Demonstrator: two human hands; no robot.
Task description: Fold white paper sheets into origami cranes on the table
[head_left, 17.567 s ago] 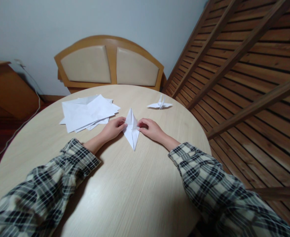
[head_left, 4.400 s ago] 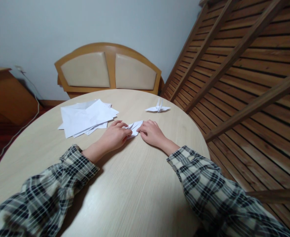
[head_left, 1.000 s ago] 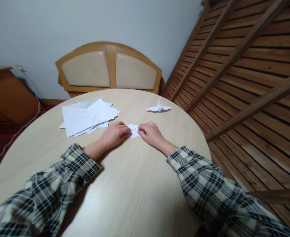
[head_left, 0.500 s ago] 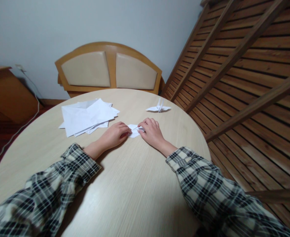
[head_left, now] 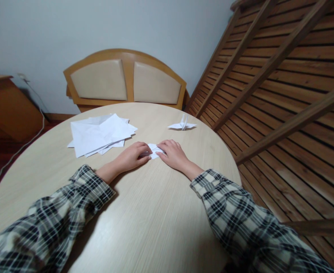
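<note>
A small piece of folded white paper (head_left: pixel 155 151) lies on the round table between my hands, its outer sides covered by my fingers. My left hand (head_left: pixel 133 155) grips the paper's left side, thumb at the near edge and fingers on top. On the opposite side my right hand (head_left: pixel 174 153) has its fingers curled over the paper, with the thumb close to its middle. Creases show in the uncovered part. Beyond my right hand stands a finished-looking white paper crane (head_left: pixel 182 124) with its wings spread.
Left of my hands lies a loose stack of white paper sheets (head_left: pixel 99 134) on the pale round table (head_left: pixel 144 216). Behind the table is a padded wooden headboard (head_left: pixel 124 77). A slatted wooden panel (head_left: pixel 283 113) leans along the right. A cable (head_left: pixel 19 151) runs at the left.
My left thumb and fingers have spread slightly apart at the paper's edge. My right fingers have shifted a little left and down over the paper. The crane and stack stay put.
</note>
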